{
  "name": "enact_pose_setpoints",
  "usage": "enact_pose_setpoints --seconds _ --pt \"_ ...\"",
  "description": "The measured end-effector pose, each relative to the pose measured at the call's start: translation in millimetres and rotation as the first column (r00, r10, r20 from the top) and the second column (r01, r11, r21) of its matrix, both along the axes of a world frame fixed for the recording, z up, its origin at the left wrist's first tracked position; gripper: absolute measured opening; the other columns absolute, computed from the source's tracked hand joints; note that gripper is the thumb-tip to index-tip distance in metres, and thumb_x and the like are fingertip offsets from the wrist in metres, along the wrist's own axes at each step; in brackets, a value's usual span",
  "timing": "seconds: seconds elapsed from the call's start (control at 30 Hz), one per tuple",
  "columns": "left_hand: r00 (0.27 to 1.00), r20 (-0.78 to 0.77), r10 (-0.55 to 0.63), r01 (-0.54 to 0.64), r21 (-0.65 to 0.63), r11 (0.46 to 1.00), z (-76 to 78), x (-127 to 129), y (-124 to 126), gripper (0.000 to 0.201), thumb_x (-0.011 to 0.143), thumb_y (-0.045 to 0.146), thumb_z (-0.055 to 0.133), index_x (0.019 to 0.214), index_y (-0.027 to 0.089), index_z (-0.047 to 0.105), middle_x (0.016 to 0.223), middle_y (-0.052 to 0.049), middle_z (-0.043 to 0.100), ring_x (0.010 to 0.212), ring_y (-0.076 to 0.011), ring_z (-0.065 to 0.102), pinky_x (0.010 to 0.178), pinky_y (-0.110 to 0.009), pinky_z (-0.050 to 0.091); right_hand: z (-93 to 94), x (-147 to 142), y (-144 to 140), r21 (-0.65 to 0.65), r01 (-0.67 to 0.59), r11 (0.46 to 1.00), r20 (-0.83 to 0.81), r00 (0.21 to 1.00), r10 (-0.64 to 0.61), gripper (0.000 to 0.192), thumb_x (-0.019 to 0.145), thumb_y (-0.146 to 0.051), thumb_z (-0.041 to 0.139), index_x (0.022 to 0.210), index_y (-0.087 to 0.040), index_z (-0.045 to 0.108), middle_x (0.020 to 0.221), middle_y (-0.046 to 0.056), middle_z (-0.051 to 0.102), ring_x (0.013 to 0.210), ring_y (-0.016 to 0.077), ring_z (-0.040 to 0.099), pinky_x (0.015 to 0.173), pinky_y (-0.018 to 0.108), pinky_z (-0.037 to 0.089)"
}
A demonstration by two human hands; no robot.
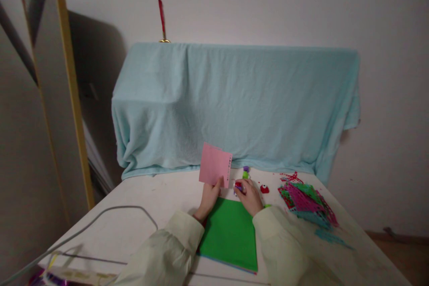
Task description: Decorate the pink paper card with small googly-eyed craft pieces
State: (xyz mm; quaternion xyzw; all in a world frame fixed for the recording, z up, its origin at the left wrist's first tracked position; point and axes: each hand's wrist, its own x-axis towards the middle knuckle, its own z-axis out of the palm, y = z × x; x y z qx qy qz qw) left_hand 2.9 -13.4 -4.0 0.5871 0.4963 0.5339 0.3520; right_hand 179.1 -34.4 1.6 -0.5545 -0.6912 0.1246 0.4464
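Observation:
My left hand (211, 197) is closed on a square of pink paper (214, 165), thumb in front, near its lower edge. A row of small punched marks runs down the paper's right side. In the fingers of my right hand (248, 196) is a small red and purple craft punch (238, 186), partly covered by the fingertips and just right of the paper. Beneath and between both hands lies a stack of coloured paper (229, 232), green sheet on top. Close by the right hand are a green and purple punch (246, 172) and a small red punch (264, 188).
Punched-out paper scraps (308, 203) in pink, green, red and blue are heaped on the right of the white table (181, 190). A grey cable (110, 208) crosses the left side. Behind hangs a light blue cloth (234, 103); a wood-framed mirror (67, 53) leans at left.

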Motion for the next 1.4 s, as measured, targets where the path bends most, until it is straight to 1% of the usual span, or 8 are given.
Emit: enact_pose_setpoints --seconds 0.13,0.37,0.47,0.73,0.93,1.03,1.2,1.4 --pt "1.000 -0.005 0.011 -0.011 0.024 1.000 0.2 1 0 0.048 0.082 0.059 0.044 0.065 0.014 0.053 0.050 0.001 0.049 0.047 -0.0121 0.046 0.047 -0.023 0.033 -1.3 0 0 0.014 0.002 1.000 -0.012 1.000 -0.002 0.027 0.075 -0.026 0.059 0.102 -0.025 0.064 0.099 0.006 0.059 0.083 0.0201 0.060 0.076 0.033 0.049" --pt "0.999 -0.044 -0.010 0.010 -0.007 1.000 -4.2 1 2 0.051 0.082 0.059 0.043 0.059 0.014 0.052 0.047 -0.001 0.049 0.046 -0.0128 0.047 0.046 -0.024 0.031 0.8 0 -2 -0.031 -0.021 0.999 -0.063 0.998 0.019 0.028 0.075 -0.028 0.060 0.103 -0.025 0.063 0.100 0.005 0.058 0.070 0.0161 0.061 0.070 0.031 0.051" --pt "0.999 -0.049 -0.006 0.006 0.006 1.000 -2.3 1 1 0.051 0.081 0.059 0.044 0.060 0.014 0.053 0.047 -0.001 0.050 0.047 -0.0132 0.047 0.047 -0.024 0.031 1.1 -1 -2 -0.042 -0.031 0.999 -0.073 0.997 0.028 0.027 0.075 -0.029 0.060 0.102 -0.026 0.062 0.100 0.004 0.058 0.069 0.0153 0.061 0.069 0.030 0.052" --pt "0.998 -0.037 -0.052 0.050 -0.039 0.998 12.8 5 -9 0.048 0.077 0.059 0.050 0.064 0.013 0.058 0.048 -0.002 0.052 0.054 -0.0162 0.049 0.050 -0.025 0.033 -1.6 0 0 -0.040 -0.014 0.999 -0.046 0.999 0.012 0.026 0.075 -0.029 0.061 0.101 -0.026 0.062 0.099 0.004 0.058 0.074 0.0175 0.061 0.071 0.032 0.052" --pt "0.995 -0.069 -0.068 0.068 -0.005 0.998 11.0 5 -8 0.047 0.079 0.057 0.048 0.067 0.013 0.059 0.050 -0.002 0.052 0.053 -0.0153 0.048 0.050 -0.024 0.033 -1.9 0 1 -0.043 -0.002 0.999 -0.014 1.000 0.001 0.026 0.076 -0.030 0.061 0.101 -0.027 0.061 0.097 0.004 0.058 0.086 0.0206 0.060 0.075 0.033 0.050" --pt "0.994 -0.087 -0.063 0.064 0.001 0.998 11.0 5 -8 0.048 0.079 0.057 0.048 0.067 0.012 0.059 0.052 -0.002 0.053 0.052 -0.0145 0.047 0.049 -0.023 0.032 -1.2 -1 0 -0.045 -0.011 0.999 -0.010 1.000 0.011 0.025 0.076 -0.031 0.060 0.101 -0.026 0.062 0.095 0.004 0.059 0.085 0.0202 0.060 0.072 0.032 0.050" --pt "0.995 -0.076 -0.071 0.067 -0.046 0.997 13.8 6 -9 0.051 0.078 0.060 0.048 0.064 0.012 0.058 0.047 -0.001 0.050 0.050 -0.0143 0.046 0.047 -0.023 0.031 -0.5 -1 0 -0.037 -0.011 0.999 -0.015 1.000 0.010 0.025 0.076 -0.031 0.060 0.100 -0.026 0.062 0.094 0.004 0.060 0.084 0.0203 0.061 0.069 0.031 0.050" --pt "0.995 -0.070 -0.074 0.072 -0.028 0.997 14.3 5 -9 0.049 0.078 0.059 0.049 0.066 0.012 0.060 0.049 -0.002 0.053 0.051 -0.0147 0.047 0.047 -0.024 0.032 -0.8 0 1 -0.039 0.004 0.999 -0.003 1.000 -0.004 0.024 0.076 -0.032 0.060 0.099 -0.026 0.063 0.094 0.004 0.060 0.079 0.0201 0.061 0.067 0.031 0.050"
